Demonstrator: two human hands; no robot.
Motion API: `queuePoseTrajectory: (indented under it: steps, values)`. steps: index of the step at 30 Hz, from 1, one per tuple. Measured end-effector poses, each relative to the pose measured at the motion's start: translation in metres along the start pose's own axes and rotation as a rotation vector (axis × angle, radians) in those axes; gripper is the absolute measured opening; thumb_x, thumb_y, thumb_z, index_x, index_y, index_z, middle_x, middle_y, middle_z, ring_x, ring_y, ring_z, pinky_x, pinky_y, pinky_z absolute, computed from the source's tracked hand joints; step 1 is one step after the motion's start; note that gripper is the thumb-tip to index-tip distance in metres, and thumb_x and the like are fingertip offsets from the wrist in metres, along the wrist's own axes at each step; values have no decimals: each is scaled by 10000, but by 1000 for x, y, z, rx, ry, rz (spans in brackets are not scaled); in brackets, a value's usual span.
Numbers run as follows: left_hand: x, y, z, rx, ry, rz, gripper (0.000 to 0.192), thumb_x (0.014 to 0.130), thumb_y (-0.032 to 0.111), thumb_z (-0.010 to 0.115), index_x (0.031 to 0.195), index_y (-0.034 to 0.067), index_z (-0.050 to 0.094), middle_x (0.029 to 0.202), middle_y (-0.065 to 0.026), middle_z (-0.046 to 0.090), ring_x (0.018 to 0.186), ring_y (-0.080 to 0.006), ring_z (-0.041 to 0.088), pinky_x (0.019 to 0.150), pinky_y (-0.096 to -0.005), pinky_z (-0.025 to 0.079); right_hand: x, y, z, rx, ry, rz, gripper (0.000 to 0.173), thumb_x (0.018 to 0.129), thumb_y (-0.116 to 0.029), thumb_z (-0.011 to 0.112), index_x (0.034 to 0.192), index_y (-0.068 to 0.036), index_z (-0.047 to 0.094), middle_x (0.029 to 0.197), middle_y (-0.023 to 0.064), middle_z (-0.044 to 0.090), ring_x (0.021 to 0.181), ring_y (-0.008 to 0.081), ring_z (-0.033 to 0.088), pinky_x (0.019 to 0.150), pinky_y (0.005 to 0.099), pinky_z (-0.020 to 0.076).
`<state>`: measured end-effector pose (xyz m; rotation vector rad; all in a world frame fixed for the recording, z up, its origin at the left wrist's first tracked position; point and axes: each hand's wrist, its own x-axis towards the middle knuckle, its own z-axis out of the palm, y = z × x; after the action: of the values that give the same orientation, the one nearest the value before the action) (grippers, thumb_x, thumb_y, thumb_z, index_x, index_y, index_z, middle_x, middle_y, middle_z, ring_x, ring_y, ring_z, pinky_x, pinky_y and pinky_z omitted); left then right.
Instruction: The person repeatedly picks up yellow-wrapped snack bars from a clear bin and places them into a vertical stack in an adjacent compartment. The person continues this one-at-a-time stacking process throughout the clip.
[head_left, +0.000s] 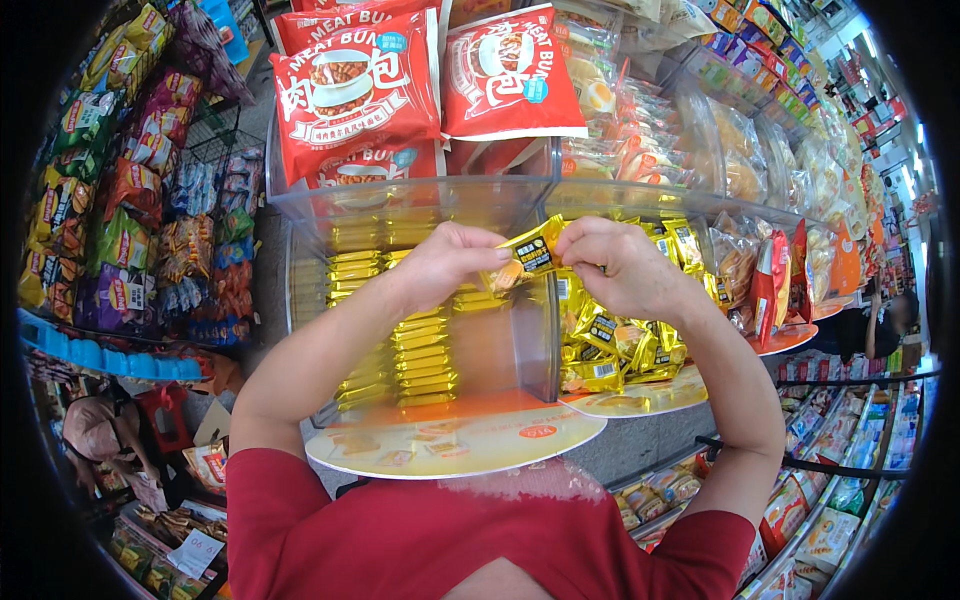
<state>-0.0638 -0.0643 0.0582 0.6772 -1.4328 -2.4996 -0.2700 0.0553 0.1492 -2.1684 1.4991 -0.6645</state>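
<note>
Between my hands, a small yellow foil snack packet (534, 253) with a dark printed panel is stretched flat above the divider of a clear plastic bin. My left hand (454, 262) pinches its left end between thumb and fingers. The right end is pinched by my right hand (611, 262). Below my left arm, matching gold packets (424, 352) stand in neat stacked rows in the left compartment. A loose, jumbled heap of yellow packets (607, 341) fills the right compartment beneath my right hand.
Red meat bun bags (360, 90) fill the tier behind. A curved printed shelf board (457, 446) projects toward me. Left of the bins stand racks of chip bags (139, 187). A crouching person (101, 427) is at lower left, and another person (889, 322) is far right.
</note>
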Motion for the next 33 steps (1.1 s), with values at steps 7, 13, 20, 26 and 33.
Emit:
queuePoseTrajectory:
  steps: [7,13,20,26,33]
  values:
    - [-3,0,4,273,-42,50,205,785,137,717,937,3,685,805,-42,682,736,-94,603,665,-288,476,0,-2,0,-38,-108,12,116,741,54,607,851,26,633,947,145,638,879,300,642,751,356,521]
    - [-2,-8,4,1228,-86,67,230,693,133,767,776,-23,620,694,-108,619,602,-197,566,589,-329,431,-1,-3,-10,-219,-127,56,144,764,-17,628,900,30,614,963,160,630,931,345,617,805,394,506]
    - [3,-48,9,1687,-249,-19,188,705,183,666,816,32,648,826,-160,660,800,-349,639,702,-445,513,-5,-1,-13,-184,-134,71,94,772,-59,595,771,35,592,858,195,596,838,375,599,753,440,491]
    - [4,-82,4,1832,-230,156,157,721,127,615,842,27,614,770,-150,652,767,-308,662,661,-428,521,-4,-1,-14,-171,-194,125,116,775,-75,585,758,37,607,851,199,605,842,376,603,770,445,489]
    - [9,-89,4,1948,-37,329,170,725,140,612,852,38,565,804,-140,634,737,-277,643,650,-395,476,-5,0,-15,-180,-239,138,124,774,-78,587,754,42,613,867,212,613,850,382,608,787,446,492]
